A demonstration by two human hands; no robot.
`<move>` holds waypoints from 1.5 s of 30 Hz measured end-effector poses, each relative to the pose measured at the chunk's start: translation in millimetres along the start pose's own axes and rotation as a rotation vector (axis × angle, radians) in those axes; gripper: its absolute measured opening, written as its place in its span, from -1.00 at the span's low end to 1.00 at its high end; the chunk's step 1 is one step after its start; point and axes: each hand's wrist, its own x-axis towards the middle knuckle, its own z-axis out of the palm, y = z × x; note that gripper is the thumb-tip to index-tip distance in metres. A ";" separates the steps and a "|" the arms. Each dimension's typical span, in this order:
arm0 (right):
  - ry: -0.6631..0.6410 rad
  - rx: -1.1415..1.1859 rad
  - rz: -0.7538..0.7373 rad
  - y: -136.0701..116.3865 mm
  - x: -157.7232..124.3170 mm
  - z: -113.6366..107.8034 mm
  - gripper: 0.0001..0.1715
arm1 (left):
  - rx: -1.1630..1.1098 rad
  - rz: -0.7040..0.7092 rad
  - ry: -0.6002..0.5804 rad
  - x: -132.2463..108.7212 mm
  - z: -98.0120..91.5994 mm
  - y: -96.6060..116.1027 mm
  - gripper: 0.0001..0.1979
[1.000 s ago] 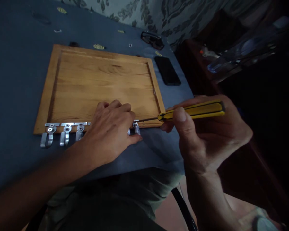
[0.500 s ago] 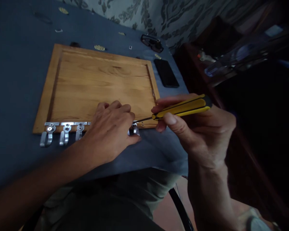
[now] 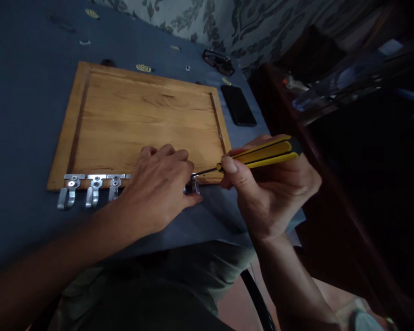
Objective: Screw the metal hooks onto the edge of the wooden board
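A framed wooden board (image 3: 148,115) lies on the blue-covered table, with a metal hook rail (image 3: 96,179) along its near edge. Several silver hooks show on the rail, and some are covered by my left hand (image 3: 162,184). That hand is closed over the rail and the board's edge, fingers bent on top and thumb beside the rightmost hook (image 3: 195,185). My right hand (image 3: 272,184) grips a yellow and black screwdriver (image 3: 262,154) by its handle. Its thin shaft points left, tip at the rightmost hook beside my left fingers; the screw itself is hidden.
A black phone (image 3: 238,105) lies right of the board, with dark-framed glasses (image 3: 219,62) behind it. Patterned fabric (image 3: 200,20) borders the table's far side. To the right stands a dark reddish wooden piece (image 3: 317,161) with a clear plastic item (image 3: 307,99) on it.
My right hand and forearm have shifted left, and the fingers sit differently round the handle, thumb nearer its front. The screwdriver tip and my left hand stay in place.
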 end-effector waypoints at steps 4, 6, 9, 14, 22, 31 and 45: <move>-0.076 0.100 0.076 -3.5 1.2 -3.6 -0.73 | 0.020 0.007 0.016 0.6 1.3 -0.5 -0.74; -0.144 0.162 0.123 -4.6 3.1 -8.3 -0.76 | 0.017 0.012 0.033 0.1 1.9 -0.4 -0.74; -0.230 0.235 0.165 -3.3 4.6 -16.8 -0.79 | 0.015 0.014 0.053 -0.7 2.1 0.1 -0.75; -0.287 0.307 0.132 3.0 3.9 -25.7 -0.71 | 0.019 -0.001 0.011 -0.7 -0.4 1.7 -0.75; -0.206 0.280 0.101 3.7 4.8 -17.9 -0.85 | -0.004 0.038 0.087 -2.6 5.6 -2.2 -0.73; -0.003 0.073 -0.005 2.1 1.6 -0.8 -0.77 | -0.007 0.059 0.126 -4.4 10.4 -3.8 -0.73; 0.046 0.124 0.083 -13.6 -3.1 -15.2 -0.89 | 0.003 0.031 0.057 -2.3 3.1 -0.6 -0.78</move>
